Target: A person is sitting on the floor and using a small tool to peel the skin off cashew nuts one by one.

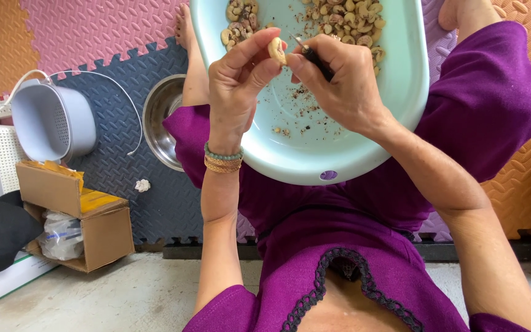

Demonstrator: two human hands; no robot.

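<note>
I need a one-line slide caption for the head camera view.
Left hand pinches a pale cashew nut while right hand works it with a small dark-handled tool, above a light-blue plastic basin.

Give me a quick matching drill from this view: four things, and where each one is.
Things:
1. cashew
2. small knife
3. steel bowl
4. cardboard box

Places:
A. on the blue mat, left of the knee
B. in the right hand's grip
C. pinched in the left hand's fingers
D. on the floor at the mat's edge, flaps open

Pairs: 1-C, 2-B, 3-A, 4-D
</note>
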